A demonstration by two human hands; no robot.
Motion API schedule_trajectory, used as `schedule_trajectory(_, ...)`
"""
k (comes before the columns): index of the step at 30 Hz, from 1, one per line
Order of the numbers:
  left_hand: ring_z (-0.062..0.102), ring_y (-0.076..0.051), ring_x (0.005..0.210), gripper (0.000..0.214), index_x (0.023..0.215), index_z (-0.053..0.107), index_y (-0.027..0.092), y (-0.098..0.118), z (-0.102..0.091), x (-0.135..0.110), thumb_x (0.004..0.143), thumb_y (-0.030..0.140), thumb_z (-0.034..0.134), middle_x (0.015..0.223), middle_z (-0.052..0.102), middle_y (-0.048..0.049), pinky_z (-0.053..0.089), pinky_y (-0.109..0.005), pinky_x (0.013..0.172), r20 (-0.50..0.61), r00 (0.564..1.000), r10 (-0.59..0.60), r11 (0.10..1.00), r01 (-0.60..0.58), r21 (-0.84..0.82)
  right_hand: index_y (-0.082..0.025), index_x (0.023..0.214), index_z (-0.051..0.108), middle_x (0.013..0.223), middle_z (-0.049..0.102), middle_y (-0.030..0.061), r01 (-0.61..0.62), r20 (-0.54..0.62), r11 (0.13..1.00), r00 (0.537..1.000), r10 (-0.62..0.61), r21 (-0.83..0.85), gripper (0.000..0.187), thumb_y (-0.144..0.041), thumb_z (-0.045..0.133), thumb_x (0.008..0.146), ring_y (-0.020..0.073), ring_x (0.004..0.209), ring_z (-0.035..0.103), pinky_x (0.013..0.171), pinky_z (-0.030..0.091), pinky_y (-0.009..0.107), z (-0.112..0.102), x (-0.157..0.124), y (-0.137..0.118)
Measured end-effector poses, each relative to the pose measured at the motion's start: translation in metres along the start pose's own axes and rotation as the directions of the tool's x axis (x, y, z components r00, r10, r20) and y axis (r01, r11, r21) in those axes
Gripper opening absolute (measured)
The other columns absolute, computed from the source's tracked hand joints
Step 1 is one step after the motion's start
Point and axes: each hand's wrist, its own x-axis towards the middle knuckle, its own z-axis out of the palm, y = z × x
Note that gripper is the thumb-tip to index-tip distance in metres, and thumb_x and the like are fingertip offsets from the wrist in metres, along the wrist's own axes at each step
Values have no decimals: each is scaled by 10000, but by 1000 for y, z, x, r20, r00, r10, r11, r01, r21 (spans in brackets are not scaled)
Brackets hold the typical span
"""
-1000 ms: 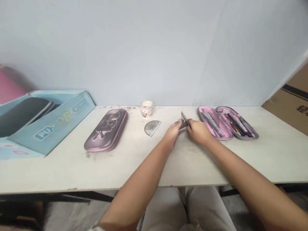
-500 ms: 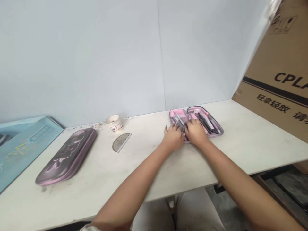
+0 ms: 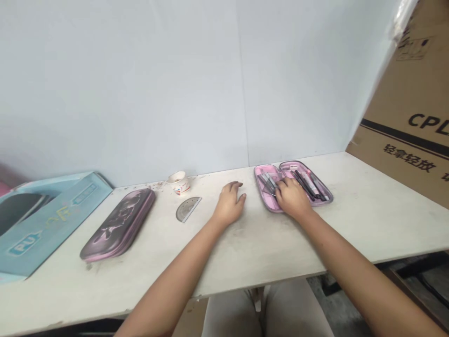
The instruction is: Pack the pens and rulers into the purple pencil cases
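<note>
An open pencil case (image 3: 269, 205) with pink lining lies on the table. My right hand (image 3: 292, 196) rests over its middle, with fingers closed at the edge of a clear, triangular set square (image 3: 268, 184) in the left half; the exact grip is partly hidden. Several pens (image 3: 306, 183) sit in the right half, along with a small white piece near the top. To the left, my left hand (image 3: 229, 203) hovers low over the tabletop with fingers stretched out and nothing in them. The nearest thing on its left is a semicircular protractor (image 3: 187, 208), lying flat.
A closed dark-and-pink pencil case (image 3: 119, 224) lies at the left. Behind the protractor stands a paper cup (image 3: 178, 182), with small crumbs near it. A light-blue box (image 3: 59, 215) occupies the far left, and a large cardboard carton (image 3: 403, 103) the right. A pale wall borders the back.
My left hand has moved left, away from the open pencil case, and its fingers have spread. My right hand stays at the case. The view has shifted slightly left.
</note>
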Motion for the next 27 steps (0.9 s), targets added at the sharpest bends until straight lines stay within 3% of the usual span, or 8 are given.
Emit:
schedule_trajectory(4,425,-253,1182,388,1140,525,121,-58,-43,-18,819,319,433,1213,496,-148,311,-378,1021,-12,970,-244,963,244,114,-110,1068,598,1067,570,136,140,-3,990,990,-140,18,359,-227,320,874,246,1033,455,920,318,348,-7,-1,-40)
schedule_trajectory(8,395,-319,1221,432,1121,549,105,-96,-76,-28,813,381,425,1267,467,-199,297,-422,997,-9,835,-551,832,550,77,-122,1089,571,1092,565,126,298,117,946,942,-313,130,345,-226,322,875,223,1031,469,902,342,324,-5,0,-113)
schedule_trajectory(10,419,-317,1212,444,1076,573,87,-103,-84,-31,830,407,389,1244,502,-213,308,-398,982,11,785,-620,785,620,3,-122,1122,539,1098,565,130,316,176,931,921,-348,184,349,-266,342,873,222,1028,482,874,367,318,-1,2,-152)
schedule_trajectory(15,553,-261,1078,523,984,604,135,-103,-90,-46,862,516,267,1059,647,-153,419,-320,840,62,766,-640,747,639,-182,-55,1123,534,1043,604,170,364,295,916,868,-400,169,488,-435,412,842,251,977,539,810,415,332,5,9,-226)
schedule_trajectory(17,576,-255,1030,537,974,598,150,-99,-88,-53,843,567,285,991,675,-126,443,-309,781,124,745,-656,673,651,-352,-66,1028,601,1003,630,171,403,318,904,846,-428,144,372,-343,433,845,244,961,558,803,418,322,6,9,-243)
schedule_trajectory(22,618,-219,909,568,1040,535,136,-79,-80,-64,807,621,353,971,669,-111,476,-295,726,297,739,-605,433,618,-656,-104,867,661,943,663,151,423,338,896,831,-442,132,237,-110,435,797,206,919,590,771,423,277,3,5,-246)
schedule_trajectory(25,631,-174,855,502,1147,434,142,-55,-73,-59,842,537,383,1079,620,-133,489,-306,756,315,800,-511,339,524,-782,-88,977,625,982,652,156,334,299,937,889,-348,100,288,-121,387,816,215,927,593,734,432,277,-5,10,-208)
schedule_trajectory(27,625,-153,882,441,1203,372,152,-35,-68,-49,866,434,399,1163,575,-147,483,-312,810,299,862,-410,357,453,-817,-78,1047,583,989,650,158,230,260,971,935,-241,72,326,-140,337,842,214,897,608,736,430,287,-12,15,-166)
